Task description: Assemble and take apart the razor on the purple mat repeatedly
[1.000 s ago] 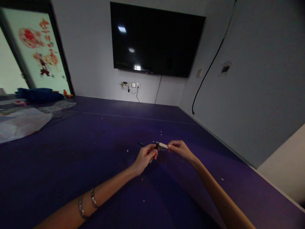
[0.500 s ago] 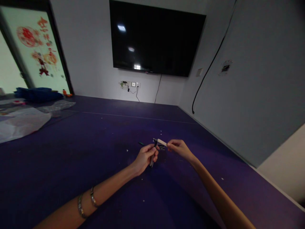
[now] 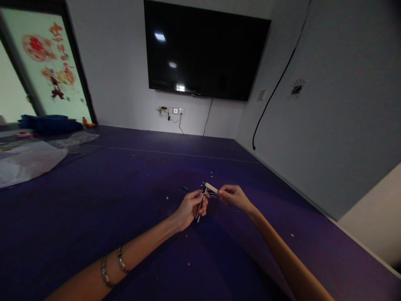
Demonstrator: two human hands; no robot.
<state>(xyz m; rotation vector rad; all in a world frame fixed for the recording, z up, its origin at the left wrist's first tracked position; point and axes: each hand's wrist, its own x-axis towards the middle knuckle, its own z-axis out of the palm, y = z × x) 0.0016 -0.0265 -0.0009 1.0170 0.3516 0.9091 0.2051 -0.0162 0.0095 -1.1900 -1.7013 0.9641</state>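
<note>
My left hand (image 3: 190, 208) is closed around a slim dark tool (image 3: 199, 215), and two thin ends show below the fingers. Its exact kind is too small to make out. Between the fingertips of my right hand (image 3: 234, 197) is a pale flat stick (image 3: 211, 187), held by its right end. The stick's rounded left end meets the upper end of the dark tool. Behind the hands, small dark pieces (image 3: 213, 193) lie on the purple surface, partly hidden. A short dark green item (image 3: 185, 189) rests just to their left.
The broad purple surface (image 3: 125, 200) carries scattered pale scraps (image 3: 167, 197). White sheeting (image 3: 34, 161) and blue cloth (image 3: 50, 124) lie at the far left. A black cable (image 3: 275, 90) hangs along the right wall, and a large television (image 3: 206, 50) hangs on the back wall.
The stick and my right hand have shifted slightly left and down. The dark tool has turned a little in my left hand, so its two lower ends show more clearly.
</note>
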